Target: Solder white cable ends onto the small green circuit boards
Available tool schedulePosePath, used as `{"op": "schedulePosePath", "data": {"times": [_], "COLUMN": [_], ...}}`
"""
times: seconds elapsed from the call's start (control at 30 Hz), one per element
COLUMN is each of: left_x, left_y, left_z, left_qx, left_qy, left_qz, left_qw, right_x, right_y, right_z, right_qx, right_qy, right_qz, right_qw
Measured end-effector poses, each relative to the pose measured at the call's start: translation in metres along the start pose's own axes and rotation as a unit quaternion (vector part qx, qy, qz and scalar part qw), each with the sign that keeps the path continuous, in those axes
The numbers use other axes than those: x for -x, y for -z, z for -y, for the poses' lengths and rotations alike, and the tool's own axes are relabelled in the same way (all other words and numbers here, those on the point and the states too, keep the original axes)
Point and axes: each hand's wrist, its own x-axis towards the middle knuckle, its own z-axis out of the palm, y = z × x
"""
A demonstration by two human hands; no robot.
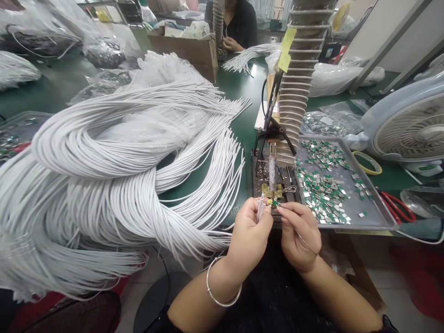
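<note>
My left hand [250,227] is closed around the white cables [261,207], whose ends stick up between thumb and fingers. Between the fingertips of both hands is a small green circuit board [275,202]. My right hand [301,231] pinches that board from the right. Just above the board, the soldering iron [272,169] points down from its stand, its tip close to the board; contact cannot be made out. Beneath lies a dark soldering tray [255,185] with a yellowish sponge or pad [266,190].
Large bundles of white cable [114,194] cover the left side. On the right, a metal tray [374,217] holds many small boards, beside red-handled pliers [398,208], a tape roll [366,163] and a fan [412,125]. A ribbed duct [294,88] hangs ahead. Another person [239,23] sits opposite.
</note>
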Motion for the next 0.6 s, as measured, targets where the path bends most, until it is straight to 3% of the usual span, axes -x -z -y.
{"op": "schedulePosePath", "data": {"times": [0.2,0.4,0.6], "left_x": [-0.002,-0.001,-0.004], "left_y": [0.003,0.015,0.022], "left_z": [0.002,0.005,-0.001], "left_qx": [-0.003,-0.092,-0.163], "left_qy": [-0.007,-0.029,-0.027], "left_qz": [0.028,0.055,0.084], "left_qw": [1.000,0.994,0.983], "right_x": [0.002,-0.005,-0.005], "right_y": [0.001,0.003,0.001], "right_z": [-0.004,-0.002,-0.004], "right_qx": [-0.012,-0.006,0.002], "right_qy": [-0.032,-0.053,-0.041], "right_qz": [0.000,0.073,0.063], "right_qw": [0.999,0.996,0.997]}}
